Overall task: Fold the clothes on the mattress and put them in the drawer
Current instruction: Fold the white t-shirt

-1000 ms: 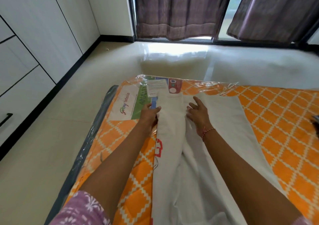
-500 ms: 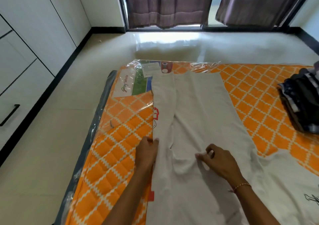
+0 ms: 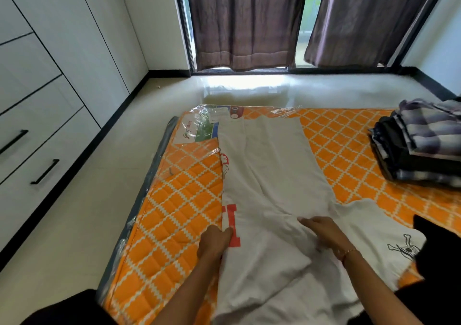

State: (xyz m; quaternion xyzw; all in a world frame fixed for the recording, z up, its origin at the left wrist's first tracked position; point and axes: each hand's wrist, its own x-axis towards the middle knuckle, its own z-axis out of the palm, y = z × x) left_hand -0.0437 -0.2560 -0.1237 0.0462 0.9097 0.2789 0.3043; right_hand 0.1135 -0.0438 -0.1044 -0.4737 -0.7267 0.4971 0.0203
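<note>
A white t-shirt (image 3: 272,175) with red print lies spread lengthwise on the orange patterned mattress (image 3: 174,215), its left side folded inward. My left hand (image 3: 214,241) rests at the shirt's left folded edge, thumb against the red print. My right hand (image 3: 324,232) lies on the cloth near the middle, fingers pressing a crease. One sleeve with a black skull print (image 3: 405,248) sticks out to the right. White drawers (image 3: 42,155) with black handles stand along the left wall.
A stack of folded dark and checked clothes (image 3: 421,145) sits on the mattress at the right. A dark garment (image 3: 439,247) lies at the right edge near me. Bare floor runs between mattress and drawers. Curtains (image 3: 244,20) hang at the far window.
Both hands have slid back from the shirt's far end toward me along the fold. The camera has tilted, bringing the clothes stack and drawers into view.
</note>
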